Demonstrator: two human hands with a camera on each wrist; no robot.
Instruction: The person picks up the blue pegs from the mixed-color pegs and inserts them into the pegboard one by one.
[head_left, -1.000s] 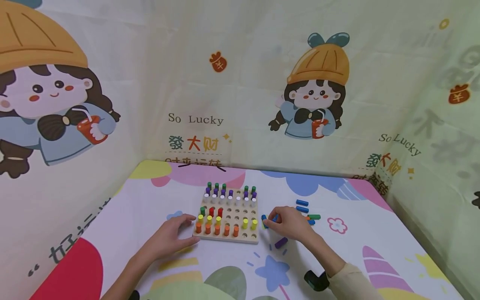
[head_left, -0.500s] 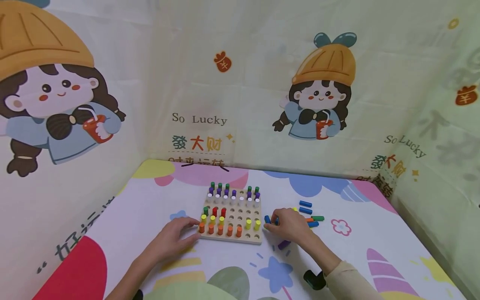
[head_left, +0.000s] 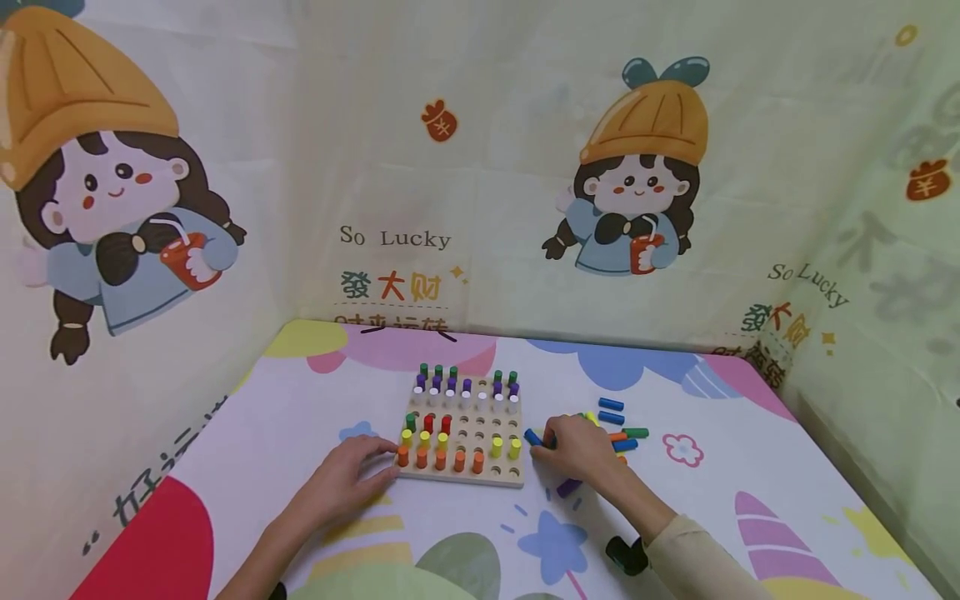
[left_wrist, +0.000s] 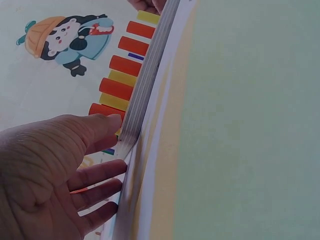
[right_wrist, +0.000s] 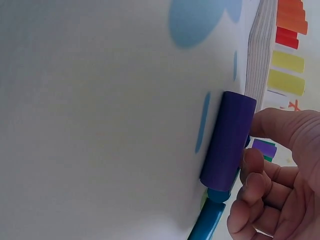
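A wooden pegboard holds upright pegs in rows of green, purple, white, red, yellow and orange. My left hand rests at its near left corner. In the left wrist view the thumb touches the corner by the orange pegs, with the other fingers loosely extended. Right of the board, my right hand pinches a blue peg between thumb and fingers; the hand hides part of that peg. A purple peg lies on the table just nearer than this hand.
Beyond my right hand lie loose blue pegs, a green peg and an orange peg, with a bit of yellow showing. The tabletop has a printed pattern, and printed cloth stands behind and at the sides.
The blue peg at my right fingertips has tilted from nearly upright in view to slanting. A yellow piece once beside it now shows behind the hand. My left hand stays at the board's corner.
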